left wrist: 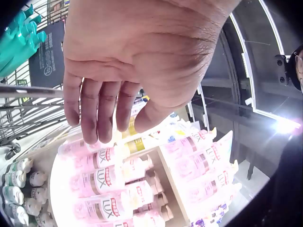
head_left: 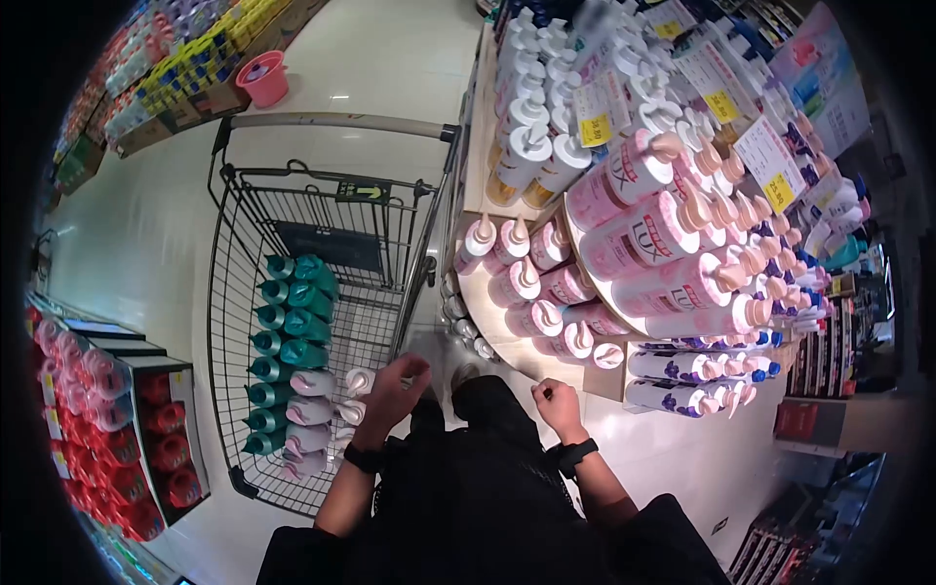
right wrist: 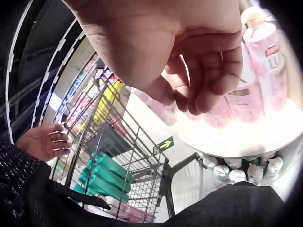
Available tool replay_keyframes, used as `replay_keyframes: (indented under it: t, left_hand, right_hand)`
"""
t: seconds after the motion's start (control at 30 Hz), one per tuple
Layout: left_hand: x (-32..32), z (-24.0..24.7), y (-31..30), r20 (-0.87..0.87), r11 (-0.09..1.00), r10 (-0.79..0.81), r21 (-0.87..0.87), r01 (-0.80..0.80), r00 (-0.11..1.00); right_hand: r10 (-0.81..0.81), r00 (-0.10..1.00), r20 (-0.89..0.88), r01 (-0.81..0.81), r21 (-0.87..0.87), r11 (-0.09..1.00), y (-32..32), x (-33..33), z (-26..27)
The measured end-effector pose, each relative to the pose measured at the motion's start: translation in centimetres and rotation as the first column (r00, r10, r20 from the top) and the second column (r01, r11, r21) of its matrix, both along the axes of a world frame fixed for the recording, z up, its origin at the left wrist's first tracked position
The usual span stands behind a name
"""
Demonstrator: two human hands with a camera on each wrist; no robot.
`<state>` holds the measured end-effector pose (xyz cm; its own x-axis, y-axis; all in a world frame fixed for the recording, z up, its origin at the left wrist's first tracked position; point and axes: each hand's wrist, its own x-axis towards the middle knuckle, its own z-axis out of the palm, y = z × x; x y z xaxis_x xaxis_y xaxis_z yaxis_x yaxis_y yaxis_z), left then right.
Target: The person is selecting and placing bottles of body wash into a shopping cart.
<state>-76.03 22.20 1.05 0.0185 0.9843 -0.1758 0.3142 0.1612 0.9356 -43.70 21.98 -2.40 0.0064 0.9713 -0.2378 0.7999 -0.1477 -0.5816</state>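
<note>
My left hand (head_left: 395,392) is held over the near right side of a shopping cart (head_left: 222,322), next to pale pump bottles. Its fingers hang relaxed with nothing in them, as the left wrist view shows. Low in front of my body, my right hand (head_left: 559,409) holds nothing, its fingers loosely curled. Inside the cart lie rows of teal bottles (head_left: 308,325) and pale pink bottles (head_left: 310,410). Pink LUX pump bottles (head_left: 639,239) are stacked on the curved display shelf (head_left: 534,368) ahead of my right hand; some stand on its lower tier.
White pump bottles (head_left: 529,146) with price cards fill the back of the display. More bottles (right wrist: 236,175) stand beneath the shelf edge. A pink bucket (head_left: 263,80) sits on the floor beyond the cart. Red bottles (head_left: 117,458) crowd a stand at the left.
</note>
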Motion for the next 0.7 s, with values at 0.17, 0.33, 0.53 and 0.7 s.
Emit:
replay_keyframes:
  t: [0.17,0.33,0.53,0.7]
  left_hand:
    - [2.3,-1.5,3.4,0.037,0.993,-0.070,-0.092,0.074,0.997]
    - [6.3,-0.3,9.2,-0.082,0.991,-0.131,-0.017,0.130,0.988]
    - [10.3,-3.9,19.9,-0.293,0.994,0.033,0.113,0.000,0.955]
    - [11.9,-5.7,26.0,-0.454,0.989,0.137,0.105,-0.100,0.881]
  right_hand:
    - [-0.188,0.978,-0.093,0.185,-0.031,0.982,0.8,3.5,-0.8]
    - [-0.184,0.976,-0.119,0.172,-0.103,0.980,3.4,4.4,1.2]
    - [-0.103,0.979,-0.177,0.076,-0.151,0.986,3.1,7.4,1.3]
    - [-0.255,0.956,-0.148,0.230,-0.165,0.959,1.4,10.0,2.4]
